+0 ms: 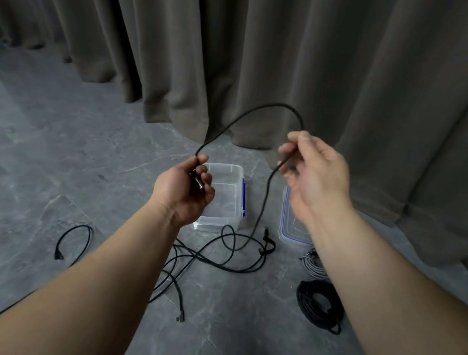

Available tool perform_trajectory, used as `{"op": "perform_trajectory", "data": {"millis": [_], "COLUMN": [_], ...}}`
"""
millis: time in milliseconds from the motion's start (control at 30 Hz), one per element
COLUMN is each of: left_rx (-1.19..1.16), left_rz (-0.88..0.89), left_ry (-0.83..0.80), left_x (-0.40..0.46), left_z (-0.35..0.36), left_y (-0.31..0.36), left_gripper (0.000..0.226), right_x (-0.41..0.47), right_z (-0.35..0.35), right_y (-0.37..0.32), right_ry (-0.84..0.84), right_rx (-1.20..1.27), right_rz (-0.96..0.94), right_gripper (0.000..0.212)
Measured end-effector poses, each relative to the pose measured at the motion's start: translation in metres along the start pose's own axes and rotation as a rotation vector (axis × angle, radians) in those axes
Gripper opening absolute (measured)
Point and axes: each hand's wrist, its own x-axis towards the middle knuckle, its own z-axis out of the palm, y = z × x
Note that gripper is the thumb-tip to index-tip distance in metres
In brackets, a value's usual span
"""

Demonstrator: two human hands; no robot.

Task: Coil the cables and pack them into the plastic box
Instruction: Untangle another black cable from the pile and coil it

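Left hand (186,185) curled round the plug end of a black cable (252,112); right hand (312,168) pinching it further along, above the open plastic box (227,173). Plug mostly hidden by fingers.

A black cable (251,115) arches in the air between two raised hands, its tail dropping to the grey stone floor (54,157). There it joins a loose tangle of black cables (203,255) sprawled just in front of a clear plastic box (226,182), which stands open near the curtain's hem. The box's clear lid (288,227), blue-trimmed, lies flat just right of it. Nearer, on the right, rest a coiled grey cable (314,264) and a coiled black cable (318,306). A short black cable (74,239) curves alone on the left.
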Motion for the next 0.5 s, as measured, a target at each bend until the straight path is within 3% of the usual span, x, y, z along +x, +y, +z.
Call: {"op": "perform_trajectory", "data": {"millis": [67, 100, 167, 233, 400, 500], "left_rx": [0.041, 0.056, 0.075, 0.082, 0.042, 0.014], "left_rz": [0.005, 0.002, -0.009, -0.023, -0.018, 0.012], "left_ry": [-0.028, -0.056, -0.123, -0.164, -0.143, -0.101], "left_x": [-0.003, -0.005, -0.008, -0.012, -0.016, -0.014], "left_z": [0.003, 0.004, 0.007, 0.01, 0.015, 0.016], "left_y": [-0.002, -0.003, -0.002, 0.0, 0.001, 0.0], "left_gripper": [0.022, 0.023, 0.023, 0.022, 0.022, 0.024], "right_x": [-0.003, -0.005, -0.004, -0.003, -0.003, -0.01], "right_z": [-0.002, -0.006, -0.02, -0.028, -0.03, -0.026], "right_y": [0.0, 0.005, 0.02, 0.028, 0.02, 0.018], "right_ry": [-0.125, -0.168, -0.249, -0.283, -0.055, -0.289], "right_rx": [-0.025, -0.238, -0.939, -1.347, -1.394, -1.565], "right_rz": [0.199, 0.227, 0.13, -0.007, -0.16, -0.137], "right_gripper": [0.025, 0.026, 0.026, 0.027, 0.016, 0.014]}}
